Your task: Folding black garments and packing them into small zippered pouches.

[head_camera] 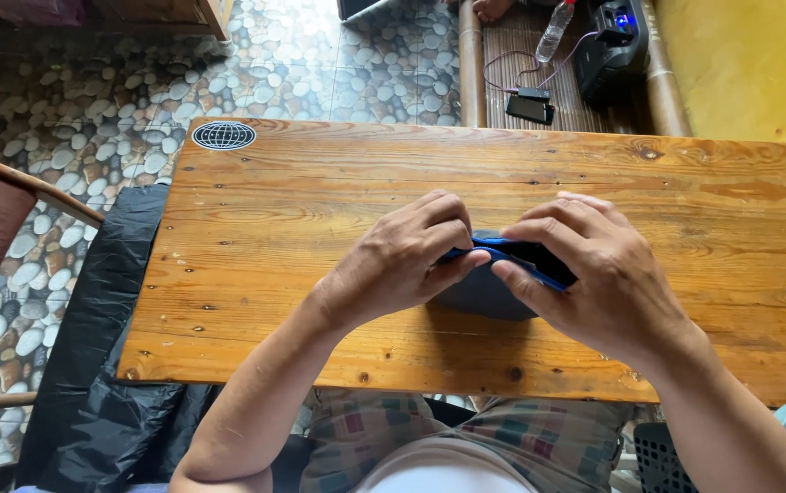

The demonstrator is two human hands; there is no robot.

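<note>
While both hands worked at the middle of the wooden surface (320,237), the step in hand looked like the folding or tucking of a small piece of dark blue cloth (489,290) — a grey-blue body with a brighter blue edge and a darker part toward the right. The left hand (402,260) was curled nearly closed, its thumb and forefinger pinching the bright blue edge. The right hand (598,274) was narrowly closed too, its fingers arched over the cloth's dark upper part and its thumb pressed along the blue edge from below. The cloth lay on the surface between the two hands, touching the wood, and much of it was hidden under the fingers, so its exact kind could not be told.

Judging from the grip, the next move called for a firm pinch on the edge with both hands and an even pull, so that the fold stayed aligned — a slack thumb could let it slip.

A black plastic sheet (110,365) hung off the surface's left end, over a pebble-patterned floor (91,100). Beyond the far edge lay a clear bottle (553,32) and a small black device (531,106) with a cable.
</note>
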